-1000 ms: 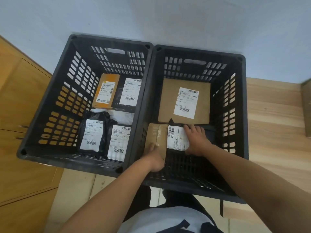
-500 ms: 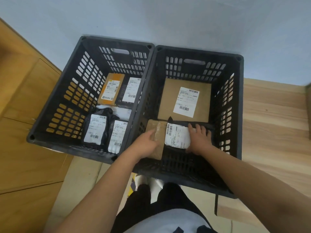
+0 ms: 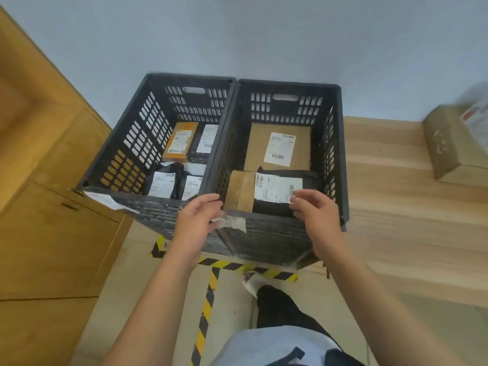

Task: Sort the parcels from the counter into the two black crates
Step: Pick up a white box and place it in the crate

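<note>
The person is standing on a floor marked with yellow-and-black tape [image 3: 208,299], one shoe [image 3: 250,281] pointing toward the crates.

Both hands are hovering at the near rims and are holding nothing:
- The left hand [image 3: 196,220] is hanging over the junction of the two crates, fingers apart and loosely bent.
- The right hand [image 3: 317,215] is hanging over the right crate [image 3: 340,154], fingers loosely bent. Its fingertips are lying just beside the label of a black bag parcel [image 3: 311,178]. Contact cannot be confirmed.

In the right crate, a small brown parcel [image 3: 239,190] is lying at the near left, touching the black bag parcel. A flat cardboard parcel [image 3: 256,146] is lying behind them against the far wall.

In the left crate [image 3: 126,143], two labelled black bags [image 3: 165,180] are lying at the near end. An orange box [image 3: 179,141] and a black box [image 3: 206,140] are lying side by side at the far end.

To the right, a cardboard box [image 3: 449,149] is sitting on the wooden counter [image 3: 396,180], well apart from the crates.
</note>
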